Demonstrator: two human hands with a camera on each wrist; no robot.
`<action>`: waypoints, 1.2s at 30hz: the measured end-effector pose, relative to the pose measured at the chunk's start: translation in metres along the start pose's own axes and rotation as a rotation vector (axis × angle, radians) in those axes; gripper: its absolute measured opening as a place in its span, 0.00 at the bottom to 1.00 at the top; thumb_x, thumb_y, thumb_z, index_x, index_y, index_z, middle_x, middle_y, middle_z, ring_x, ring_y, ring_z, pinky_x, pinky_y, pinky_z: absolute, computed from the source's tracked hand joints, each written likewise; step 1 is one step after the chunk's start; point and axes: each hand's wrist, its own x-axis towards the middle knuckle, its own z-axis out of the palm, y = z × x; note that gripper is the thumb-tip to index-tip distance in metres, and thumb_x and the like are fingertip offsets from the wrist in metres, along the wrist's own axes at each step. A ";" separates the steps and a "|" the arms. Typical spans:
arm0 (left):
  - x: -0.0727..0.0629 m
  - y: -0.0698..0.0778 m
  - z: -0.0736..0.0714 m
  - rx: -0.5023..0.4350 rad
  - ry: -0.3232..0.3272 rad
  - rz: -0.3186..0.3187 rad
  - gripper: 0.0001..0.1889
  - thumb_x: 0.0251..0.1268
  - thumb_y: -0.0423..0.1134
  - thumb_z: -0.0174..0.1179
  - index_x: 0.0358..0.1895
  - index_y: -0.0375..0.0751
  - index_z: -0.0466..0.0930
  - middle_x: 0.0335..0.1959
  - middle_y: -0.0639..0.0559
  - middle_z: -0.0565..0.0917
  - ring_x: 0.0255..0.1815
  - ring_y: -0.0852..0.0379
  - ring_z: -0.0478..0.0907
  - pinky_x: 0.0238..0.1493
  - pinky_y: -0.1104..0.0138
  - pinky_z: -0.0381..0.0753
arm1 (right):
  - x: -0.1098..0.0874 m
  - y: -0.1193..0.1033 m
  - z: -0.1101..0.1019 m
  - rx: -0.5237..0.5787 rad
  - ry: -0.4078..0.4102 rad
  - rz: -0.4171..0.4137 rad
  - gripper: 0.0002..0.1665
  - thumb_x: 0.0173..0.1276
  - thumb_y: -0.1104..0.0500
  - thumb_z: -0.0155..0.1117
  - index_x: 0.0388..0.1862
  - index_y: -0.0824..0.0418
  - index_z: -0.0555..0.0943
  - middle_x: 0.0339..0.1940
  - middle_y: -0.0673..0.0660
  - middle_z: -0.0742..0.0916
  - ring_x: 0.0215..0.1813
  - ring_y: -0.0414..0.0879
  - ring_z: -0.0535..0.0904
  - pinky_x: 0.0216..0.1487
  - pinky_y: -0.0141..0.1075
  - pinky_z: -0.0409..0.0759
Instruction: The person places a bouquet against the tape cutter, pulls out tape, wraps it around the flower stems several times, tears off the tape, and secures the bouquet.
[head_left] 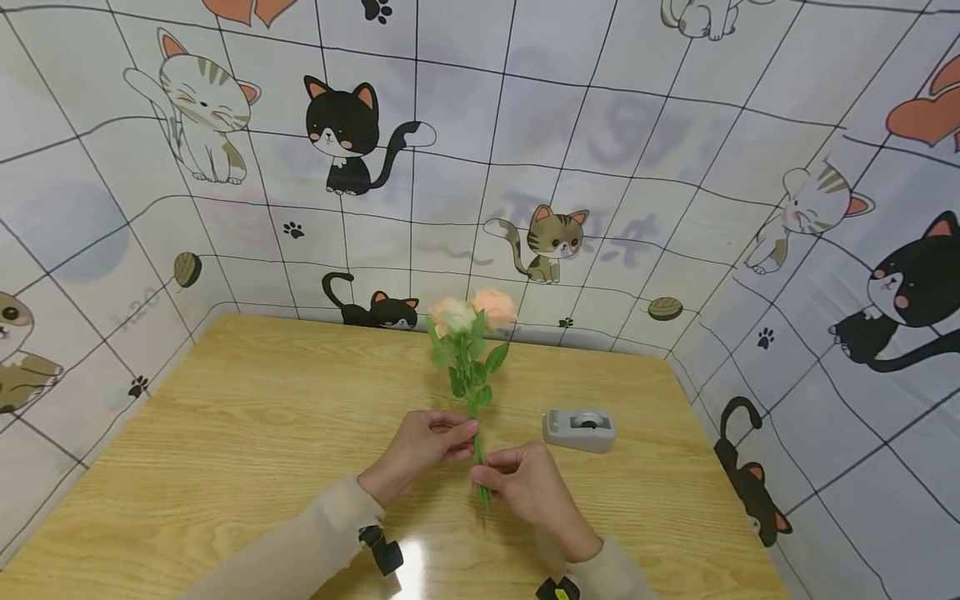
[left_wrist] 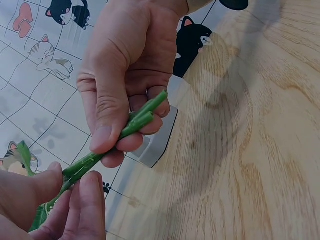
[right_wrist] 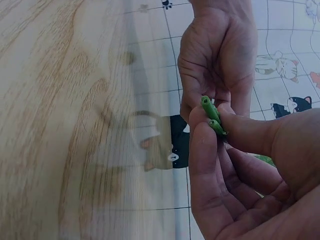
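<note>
A small bunch of roses, peach and cream with green leaves, is held above the table in the head view. My left hand pinches the green stems below the leaves. Lower down, my right hand pinches the same stems between thumb and fingers. The cut stem ends stick out past the right thumb and fingertips in the right wrist view. To the right of the hands, a grey tape dispenser stands on the table.
The wood-grain table meets a wall covering printed with cats and grid lines at its back and sides. Small dark devices are strapped at both wrists over light sleeves.
</note>
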 end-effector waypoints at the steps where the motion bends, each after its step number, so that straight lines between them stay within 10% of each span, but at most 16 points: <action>1: 0.000 0.000 0.001 -0.004 0.004 -0.001 0.18 0.86 0.38 0.73 0.63 0.23 0.89 0.55 0.37 0.95 0.44 0.59 0.95 0.52 0.69 0.97 | 0.000 0.000 0.001 -0.013 0.010 -0.004 0.08 0.80 0.58 0.83 0.46 0.63 0.99 0.39 0.59 0.99 0.40 0.39 0.94 0.36 0.27 0.89; 36: 0.003 0.001 0.013 0.078 0.092 0.012 0.17 0.82 0.38 0.77 0.59 0.25 0.92 0.55 0.37 0.95 0.42 0.57 0.96 0.58 0.54 0.99 | -0.003 -0.002 0.006 -0.198 0.093 -0.017 0.11 0.76 0.55 0.86 0.40 0.61 0.95 0.32 0.52 0.97 0.26 0.41 0.90 0.28 0.32 0.87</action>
